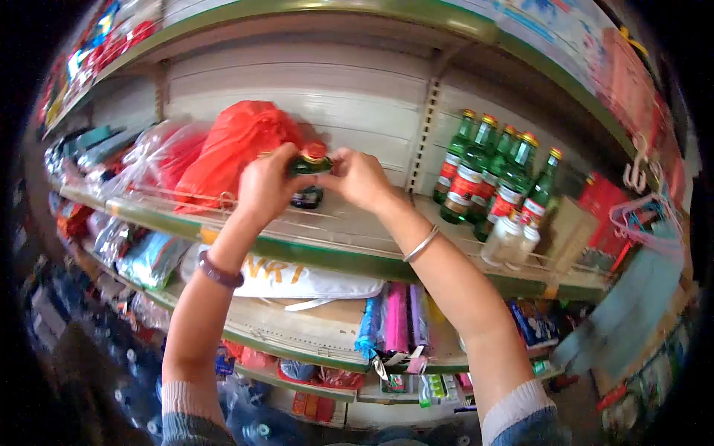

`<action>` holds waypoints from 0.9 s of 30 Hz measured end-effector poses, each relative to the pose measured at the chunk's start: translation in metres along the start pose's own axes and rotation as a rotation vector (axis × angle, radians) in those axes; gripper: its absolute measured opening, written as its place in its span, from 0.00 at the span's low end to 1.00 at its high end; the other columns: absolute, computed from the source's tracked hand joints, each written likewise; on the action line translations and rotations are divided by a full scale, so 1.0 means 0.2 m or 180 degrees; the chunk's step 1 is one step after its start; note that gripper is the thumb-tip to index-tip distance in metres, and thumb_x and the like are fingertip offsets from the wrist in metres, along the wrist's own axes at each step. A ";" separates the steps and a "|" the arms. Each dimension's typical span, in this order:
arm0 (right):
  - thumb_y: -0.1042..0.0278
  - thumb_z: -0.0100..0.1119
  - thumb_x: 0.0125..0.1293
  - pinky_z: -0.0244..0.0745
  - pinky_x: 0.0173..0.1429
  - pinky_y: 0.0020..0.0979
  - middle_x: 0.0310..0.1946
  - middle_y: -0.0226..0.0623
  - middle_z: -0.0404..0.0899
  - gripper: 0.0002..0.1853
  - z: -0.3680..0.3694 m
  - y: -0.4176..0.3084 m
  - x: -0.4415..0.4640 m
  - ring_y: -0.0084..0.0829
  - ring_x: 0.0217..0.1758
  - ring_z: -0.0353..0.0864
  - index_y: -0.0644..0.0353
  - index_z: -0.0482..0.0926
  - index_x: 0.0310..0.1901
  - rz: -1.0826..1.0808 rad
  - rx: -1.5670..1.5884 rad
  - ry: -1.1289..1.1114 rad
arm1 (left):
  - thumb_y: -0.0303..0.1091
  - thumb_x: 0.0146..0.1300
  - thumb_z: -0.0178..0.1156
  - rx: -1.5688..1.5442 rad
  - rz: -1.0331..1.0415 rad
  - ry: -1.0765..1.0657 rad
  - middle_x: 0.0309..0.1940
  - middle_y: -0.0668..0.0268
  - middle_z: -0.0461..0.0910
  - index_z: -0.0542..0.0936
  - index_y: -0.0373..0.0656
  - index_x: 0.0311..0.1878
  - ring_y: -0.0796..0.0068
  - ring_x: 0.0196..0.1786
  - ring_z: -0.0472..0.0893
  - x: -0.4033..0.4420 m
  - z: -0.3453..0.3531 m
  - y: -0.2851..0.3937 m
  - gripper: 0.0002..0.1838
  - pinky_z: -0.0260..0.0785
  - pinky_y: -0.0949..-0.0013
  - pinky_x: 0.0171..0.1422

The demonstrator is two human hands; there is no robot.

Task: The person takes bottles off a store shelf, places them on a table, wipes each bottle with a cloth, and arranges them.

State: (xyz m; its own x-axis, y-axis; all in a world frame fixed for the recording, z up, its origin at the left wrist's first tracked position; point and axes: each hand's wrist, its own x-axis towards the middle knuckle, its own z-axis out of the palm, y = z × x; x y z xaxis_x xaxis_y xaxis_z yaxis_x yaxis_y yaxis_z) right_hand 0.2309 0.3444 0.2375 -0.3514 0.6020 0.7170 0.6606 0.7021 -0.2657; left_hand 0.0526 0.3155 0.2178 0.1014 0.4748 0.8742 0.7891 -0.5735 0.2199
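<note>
A small dark green bottle (308, 197) with a red cap stands at the middle of the upper shelf, partly hidden by my fingers. My left hand (265, 183) is closed on its left side near the neck. From the right, my right hand (358, 178) pinches the same bottle just below the cap, thumb and fingertips against it. A bunched red plastic bag (236, 152) lies on the shelf right behind and beside my left hand.
Several green glass bottles with red labels (465, 186) stand at the right of the shelf (372, 223), with small white bottles (502, 240) in front. Clear-wrapped goods (145, 152) lie at left. Below are a white bag (305, 281) and rolled packs (397, 316); pink hangers (645, 219) hang at right.
</note>
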 end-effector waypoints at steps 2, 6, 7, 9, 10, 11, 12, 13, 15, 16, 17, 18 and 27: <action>0.59 0.69 0.51 0.74 0.37 0.31 0.30 0.40 0.81 0.20 -0.11 -0.07 -0.10 0.30 0.32 0.81 0.62 0.75 0.40 -0.0366 0.0418 0.0468 | 0.37 0.46 0.70 -0.0469 0.0456 0.0569 0.30 0.55 0.78 0.74 0.39 0.39 0.54 0.36 0.78 -0.02 -0.06 0.11 0.20 0.69 0.59 0.38; 0.64 0.67 0.52 0.74 0.41 0.34 0.37 0.42 0.78 0.20 -0.35 -0.22 -0.50 0.36 0.38 0.79 0.61 0.73 0.45 -0.1116 0.0091 0.0846 | 0.33 0.43 0.70 -0.1185 0.0805 0.0616 0.30 0.59 0.77 0.76 0.40 0.42 0.57 0.34 0.78 -0.23 -0.15 0.38 0.21 0.70 0.62 0.37; 0.64 0.67 0.51 0.74 0.42 0.35 0.38 0.42 0.77 0.21 -0.38 -0.23 -0.65 0.38 0.40 0.79 0.61 0.73 0.45 -0.1195 -0.0041 0.0781 | 0.32 0.42 0.70 -0.0963 0.0945 0.0408 0.32 0.59 0.77 0.77 0.41 0.42 0.58 0.34 0.78 -0.34 -0.15 0.42 0.21 0.70 0.62 0.37; 0.63 0.67 0.50 0.73 0.41 0.37 0.38 0.40 0.77 0.21 -0.41 -0.21 -0.98 0.40 0.39 0.78 0.61 0.75 0.46 -0.1029 -0.0117 0.0434 | 0.28 0.39 0.70 -0.0990 0.1096 -0.0201 0.34 0.60 0.77 0.77 0.42 0.43 0.58 0.36 0.78 -0.54 -0.16 0.57 0.23 0.70 0.61 0.38; 0.60 0.68 0.50 0.74 0.42 0.38 0.38 0.40 0.78 0.23 -0.43 -0.22 -1.16 0.41 0.39 0.78 0.61 0.76 0.46 -0.0829 -0.0458 0.0212 | 0.27 0.37 0.71 -0.1512 0.1311 -0.0591 0.35 0.59 0.77 0.76 0.40 0.43 0.57 0.36 0.78 -0.67 -0.07 0.56 0.24 0.71 0.60 0.37; 0.59 0.68 0.49 0.74 0.43 0.38 0.39 0.41 0.79 0.22 -0.36 -0.16 -1.36 0.41 0.41 0.79 0.61 0.77 0.45 -0.0701 -0.0168 0.0375 | 0.28 0.38 0.72 -0.1637 0.1446 -0.0945 0.33 0.58 0.77 0.75 0.39 0.42 0.58 0.34 0.78 -0.75 -0.06 0.63 0.24 0.71 0.61 0.36; 0.60 0.68 0.50 0.74 0.44 0.37 0.40 0.42 0.79 0.21 -0.31 -0.12 -1.55 0.42 0.41 0.80 0.61 0.77 0.45 -0.0198 0.0172 0.0201 | 0.30 0.40 0.72 -0.1977 0.1212 -0.1198 0.33 0.58 0.77 0.74 0.40 0.42 0.60 0.34 0.78 -0.89 0.05 0.66 0.23 0.71 0.62 0.35; 0.62 0.67 0.53 0.74 0.42 0.37 0.38 0.42 0.79 0.18 -0.28 -0.13 -1.71 0.41 0.39 0.80 0.62 0.77 0.44 0.0396 0.0469 0.0243 | 0.32 0.43 0.73 -0.2138 0.0803 -0.1604 0.32 0.57 0.77 0.75 0.38 0.41 0.60 0.34 0.79 -1.04 0.15 0.71 0.22 0.71 0.62 0.36; 0.61 0.64 0.56 0.73 0.44 0.38 0.37 0.40 0.79 0.15 -0.24 -0.13 -2.07 0.39 0.40 0.79 0.59 0.78 0.43 0.1346 0.0600 0.0028 | 0.34 0.44 0.73 -0.2682 0.0360 -0.1907 0.31 0.56 0.78 0.77 0.37 0.41 0.59 0.31 0.79 -1.32 0.38 0.83 0.21 0.71 0.63 0.36; 0.58 0.63 0.58 0.72 0.46 0.39 0.40 0.38 0.79 0.15 -0.23 -0.16 -2.24 0.39 0.42 0.78 0.55 0.79 0.44 0.1699 0.0612 -0.0004 | 0.34 0.45 0.72 -0.2879 0.0239 -0.2095 0.30 0.56 0.78 0.77 0.37 0.41 0.59 0.31 0.79 -1.46 0.45 0.88 0.20 0.71 0.64 0.36; 0.57 0.62 0.59 0.71 0.47 0.40 0.39 0.38 0.79 0.14 -0.24 -0.20 -2.40 0.38 0.42 0.78 0.54 0.80 0.43 0.1977 0.0423 -0.0095 | 0.34 0.45 0.72 -0.3091 -0.0154 -0.2490 0.31 0.56 0.78 0.77 0.37 0.41 0.58 0.31 0.79 -1.59 0.46 0.97 0.20 0.71 0.63 0.36; 0.55 0.61 0.59 0.71 0.47 0.40 0.38 0.37 0.79 0.14 -0.26 -0.25 -2.57 0.38 0.42 0.78 0.53 0.80 0.42 0.2287 0.0243 -0.0189 | 0.33 0.45 0.72 -0.3269 -0.0555 -0.2921 0.31 0.56 0.78 0.78 0.37 0.41 0.57 0.32 0.79 -1.72 0.45 1.06 0.20 0.71 0.62 0.37; 0.54 0.56 0.61 0.76 0.38 0.43 0.36 0.45 0.78 0.19 -0.65 -0.71 -3.56 0.47 0.36 0.79 0.56 0.74 0.49 0.3410 -0.0539 0.1219 | 0.29 0.61 0.55 -0.3748 0.0013 -0.4626 0.49 0.57 0.74 0.71 0.38 0.54 0.65 0.50 0.75 -2.21 0.45 2.03 0.18 0.67 0.65 0.55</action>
State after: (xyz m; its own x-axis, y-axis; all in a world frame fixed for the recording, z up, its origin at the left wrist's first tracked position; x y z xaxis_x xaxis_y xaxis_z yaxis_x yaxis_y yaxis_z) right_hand 0.4722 -0.2334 -0.1513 0.6500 0.6836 0.3320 0.5894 -0.1777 -0.7880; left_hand 0.3837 -0.0676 -0.1187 0.9723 0.2335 0.0099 0.0825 -0.3825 0.9203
